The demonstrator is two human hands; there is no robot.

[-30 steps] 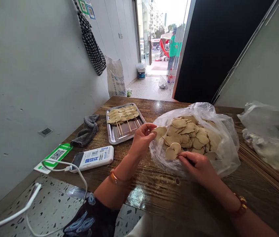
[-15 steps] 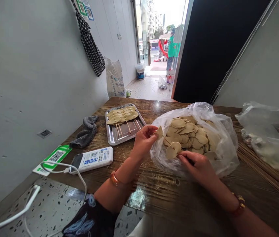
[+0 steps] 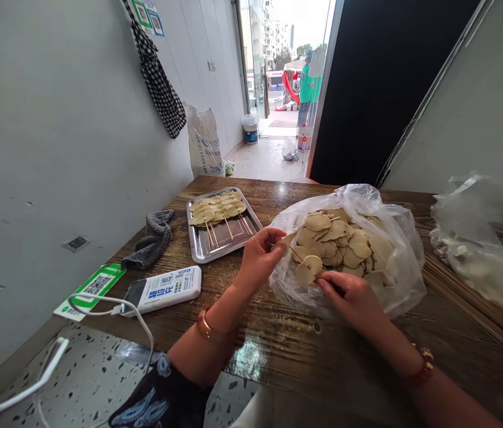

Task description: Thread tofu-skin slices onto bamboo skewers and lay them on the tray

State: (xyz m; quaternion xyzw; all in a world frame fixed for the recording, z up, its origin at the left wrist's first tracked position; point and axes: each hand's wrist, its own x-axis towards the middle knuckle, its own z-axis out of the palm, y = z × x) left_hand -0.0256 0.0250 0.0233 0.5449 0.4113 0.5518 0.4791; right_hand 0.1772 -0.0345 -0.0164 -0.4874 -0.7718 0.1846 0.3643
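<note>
My left hand [image 3: 260, 257] pinches a thin tan slice [image 3: 288, 239] between thumb and fingers, at the far end of a wooden skewer [image 3: 296, 254]. Closed on the skewer's near end is my right hand [image 3: 353, 296], just beside another round slice [image 3: 308, 271] that is threaded on it. Both hands are above the near side of a clear plastic bag [image 3: 405, 229], which lies open with a heap of loose tan slices [image 3: 335, 241] inside. Left of the bag, a metal tray [image 3: 209, 254] bears several filled skewers [image 3: 218, 209] lying side by side.
On the left of the wooden table [image 3: 269, 333] are a dark cloth [image 3: 148, 241], a cabled white power bank [image 3: 168, 290] and a green QR card [image 3: 95, 288]. Bundled skewers [image 3: 474, 300] and another plastic bag [image 3: 492, 249] lie right. A person [image 3: 306, 86] stands outside the doorway.
The slice in my left hand has turned more edge-on beside the skewer's tip. My right hand keeps its hold, and the whole view has shifted slightly.
</note>
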